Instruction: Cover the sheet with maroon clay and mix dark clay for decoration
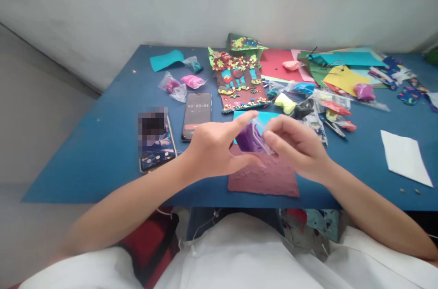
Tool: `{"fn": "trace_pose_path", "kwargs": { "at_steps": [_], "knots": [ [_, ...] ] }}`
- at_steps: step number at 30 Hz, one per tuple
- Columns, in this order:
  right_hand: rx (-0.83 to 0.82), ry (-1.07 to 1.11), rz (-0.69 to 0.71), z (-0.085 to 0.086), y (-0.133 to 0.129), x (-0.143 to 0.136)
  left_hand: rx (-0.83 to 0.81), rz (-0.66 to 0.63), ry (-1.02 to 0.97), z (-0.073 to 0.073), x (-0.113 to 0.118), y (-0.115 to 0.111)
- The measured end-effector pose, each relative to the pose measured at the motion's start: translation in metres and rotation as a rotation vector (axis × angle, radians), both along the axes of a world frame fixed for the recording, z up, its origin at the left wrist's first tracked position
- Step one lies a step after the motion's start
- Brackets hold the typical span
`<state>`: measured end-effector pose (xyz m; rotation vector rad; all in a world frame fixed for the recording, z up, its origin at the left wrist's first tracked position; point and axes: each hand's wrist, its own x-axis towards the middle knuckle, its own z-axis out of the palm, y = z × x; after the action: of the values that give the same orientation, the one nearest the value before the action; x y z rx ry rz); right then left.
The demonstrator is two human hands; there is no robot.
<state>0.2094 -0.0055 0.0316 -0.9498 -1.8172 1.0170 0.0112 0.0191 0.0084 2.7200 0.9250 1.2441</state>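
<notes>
The bag of purple clay [249,138] is hanging between the two hands, above the pinkish-brown panel [263,182] that is lying near the front edge of the bench [112,143]. The right hand [301,147] is pinching the bag's clear edge between thumb and forefinger. The left hand [214,147] is reaching in with its grip spread, thumb and forefinger standing apart around the bag.

Handling this well is probably depending on light, steady tension: the film is looking thin and slippery, so gripping only the plastic on the right while supporting the soft lump from the left should be sparing it a tear. Working slightly clear of the panel would be protecting its textured surface from a dropped lump.

The hands are covering part of the panel and of the bright blue area [241,117] at its far end. Whether the left fingertips are touching the film is not showing, nor whether the bag's mouth is gaping or sealed. The left phone's [153,141] screen is partly disappearing under pixelation.
</notes>
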Motion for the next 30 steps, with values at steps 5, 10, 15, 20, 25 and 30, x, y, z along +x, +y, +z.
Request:
{"fn": "trace_pose_path", "kwargs": {
  "at_steps": [5, 10, 15, 20, 25, 30],
  "knots": [
    [-0.016, -0.014, -0.041, -0.005, -0.004, -0.007, 0.155, 0.029, 0.046, -0.005, 0.001, 0.0],
    [0.021, -0.033, -0.13, -0.004, -0.003, -0.005, -0.086, -0.001, -0.01, 0.002, -0.003, 0.0],
    [0.088, 0.063, -0.285, 0.0, 0.0, -0.001, -0.855, -0.182, -0.379, 0.023, -0.007, 0.007],
    [0.081, 0.076, -0.365, 0.002, 0.004, 0.001, -1.425, -0.41, -0.673, 0.028, -0.008, 0.016],
    [0.111, 0.037, -0.339, 0.002, 0.003, 0.001, -1.511, -0.44, -0.787, 0.025, -0.007, 0.016],
    [0.117, 0.063, -0.325, 0.001, 0.004, 0.002, -1.605, -0.594, -0.804, 0.025, -0.009, 0.017]
  ]
}}
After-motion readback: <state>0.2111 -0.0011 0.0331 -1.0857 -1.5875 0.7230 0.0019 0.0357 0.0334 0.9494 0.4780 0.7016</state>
